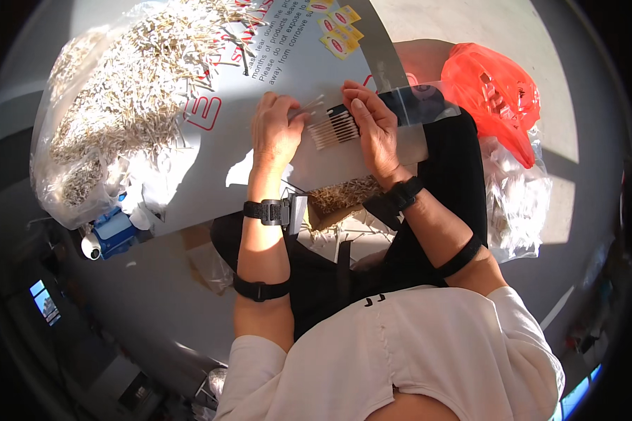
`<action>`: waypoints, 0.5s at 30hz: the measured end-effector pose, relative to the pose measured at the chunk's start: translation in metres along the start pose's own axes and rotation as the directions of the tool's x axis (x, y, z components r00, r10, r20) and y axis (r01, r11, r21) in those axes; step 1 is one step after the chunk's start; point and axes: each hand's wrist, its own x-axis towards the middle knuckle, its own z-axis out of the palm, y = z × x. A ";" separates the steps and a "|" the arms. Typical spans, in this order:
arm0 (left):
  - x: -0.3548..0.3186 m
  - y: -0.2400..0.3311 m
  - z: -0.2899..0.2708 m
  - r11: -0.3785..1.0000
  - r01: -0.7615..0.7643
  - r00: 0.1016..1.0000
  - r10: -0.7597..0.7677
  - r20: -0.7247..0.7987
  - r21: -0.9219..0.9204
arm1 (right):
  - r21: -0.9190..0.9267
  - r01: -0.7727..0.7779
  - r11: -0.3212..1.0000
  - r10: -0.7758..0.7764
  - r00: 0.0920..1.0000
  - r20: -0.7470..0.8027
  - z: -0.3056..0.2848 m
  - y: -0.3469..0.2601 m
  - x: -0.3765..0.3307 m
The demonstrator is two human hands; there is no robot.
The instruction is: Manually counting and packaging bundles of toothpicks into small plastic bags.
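Note:
Between the thumb and fingers of my left hand (277, 130) are a few cotton swabs (314, 105), their tips pointing right. A neat row of cotton swabs (336, 130) lies side by side in front of me, partly over a dark patch. My right hand (376, 130) is at the right end of that row, thumb and fingers curled close together. What its fingers hold, if anything, is hidden. A clear plastic sheet or bag (421, 102) extends to the right behind it.
A large heap of loose cotton swabs (133, 91) spills from a clear bag onto the printed white board (225, 161) at left. Yellow packet cards (340, 42) lie at the far edge. A red plastic bag (495, 95) is at right. A box of swabs (344, 196) sits below the board.

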 end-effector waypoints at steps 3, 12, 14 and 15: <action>-0.003 -0.004 0.002 1.000 -0.011 0.998 0.010 -0.055 -0.022 | -0.003 0.010 1.000 -0.010 1.000 0.017 0.001 0.000 0.000; -0.016 -0.007 0.036 0.663 -0.106 0.871 -0.297 -0.390 -0.741 | -0.033 0.124 0.992 -0.123 0.992 0.041 0.007 -0.002 0.007; -0.011 -0.003 0.039 0.623 -0.118 0.886 -0.285 -0.365 -0.773 | -0.038 0.125 0.991 -0.123 0.991 0.057 0.006 -0.005 0.018; -0.007 -0.001 0.041 0.584 -0.133 0.900 -0.267 -0.345 -0.801 | -0.043 0.126 0.991 -0.123 0.991 0.055 0.006 -0.003 0.022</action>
